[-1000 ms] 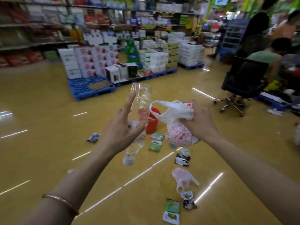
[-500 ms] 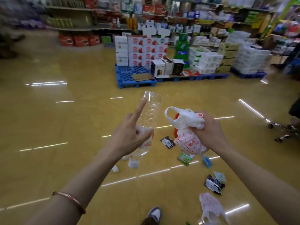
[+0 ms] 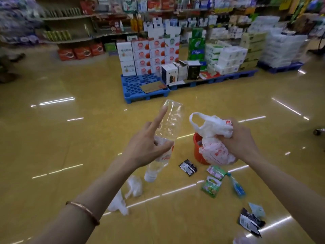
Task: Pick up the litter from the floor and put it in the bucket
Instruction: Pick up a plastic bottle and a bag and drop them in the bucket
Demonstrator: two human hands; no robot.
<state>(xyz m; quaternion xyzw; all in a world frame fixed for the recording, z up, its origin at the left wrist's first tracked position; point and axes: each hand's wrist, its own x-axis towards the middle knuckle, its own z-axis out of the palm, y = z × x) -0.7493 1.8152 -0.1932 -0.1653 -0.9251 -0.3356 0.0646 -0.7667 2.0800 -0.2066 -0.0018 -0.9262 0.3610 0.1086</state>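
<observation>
Glossy yellow shop floor (image 3: 70, 138) is stretching ahead of you in the head view, and the orange bucket (image 3: 196, 152) is standing on it, with a blue pallet (image 3: 139, 88) of stacked boxes well beyond it.

Your left hand (image 3: 146, 147) is gripping a clear plastic bottle (image 3: 171, 124) round its middle, the forefinger lying straight along the body and the cap end pointing down, left of the bucket. Your right hand (image 3: 237, 140) is clenching a crumpled white plastic bag (image 3: 214, 136), which is hiding the bucket's right side; whether it is hanging over the mouth or short of it cannot be told. You are probably carrying one piece in each hand so that a single trip serves both.

Just on your side of the bucket, a black wrapper (image 3: 188, 167), green packets (image 3: 212, 185) and a blue wrapper (image 3: 237, 186) are lying on the floor. White plastic scraps (image 3: 134, 186) are waiting further left of it.
</observation>
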